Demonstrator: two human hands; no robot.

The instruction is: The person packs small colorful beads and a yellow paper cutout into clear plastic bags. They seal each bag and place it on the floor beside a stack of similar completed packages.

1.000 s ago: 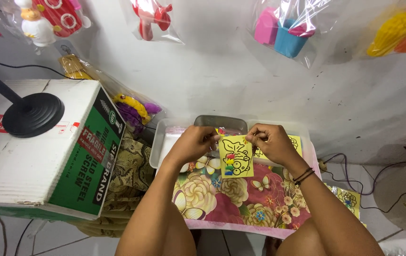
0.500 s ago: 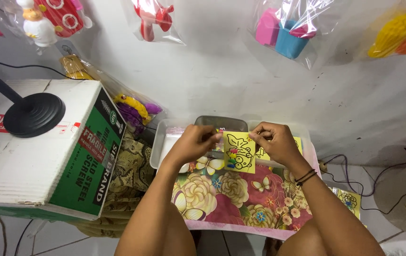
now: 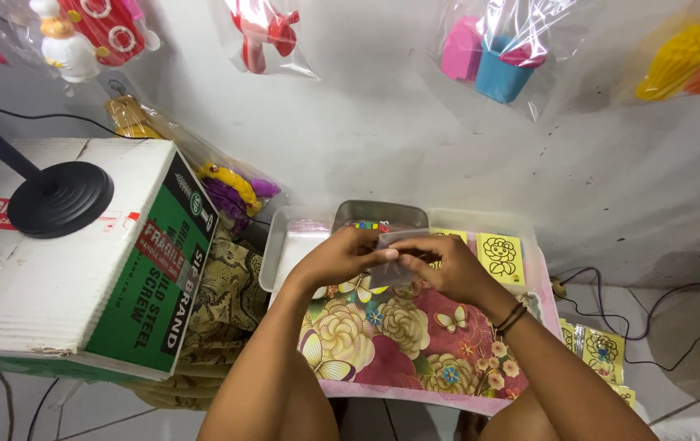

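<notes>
Head view: left hand [image 3: 338, 257] and right hand [image 3: 444, 269] meet, fingers pinched together on a small grey see-through sleeve [image 3: 396, 255] held just above the floral cloth [image 3: 399, 343]; yellow picture card [image 3: 500, 257] lies beside the right hand; grey tray [image 3: 378, 214] behind; cardboard box [image 3: 72, 261] at left.

Both hands meet at mid-frame over a floral cloth [image 3: 415, 343], whose lower part lies open. A cardboard box [image 3: 80, 269] with a black lamp base [image 3: 60, 198] blocks the left. Trays [image 3: 285, 249] and a yellow card [image 3: 501, 257] crowd the space just above; cables [image 3: 611, 286] trail right.
</notes>
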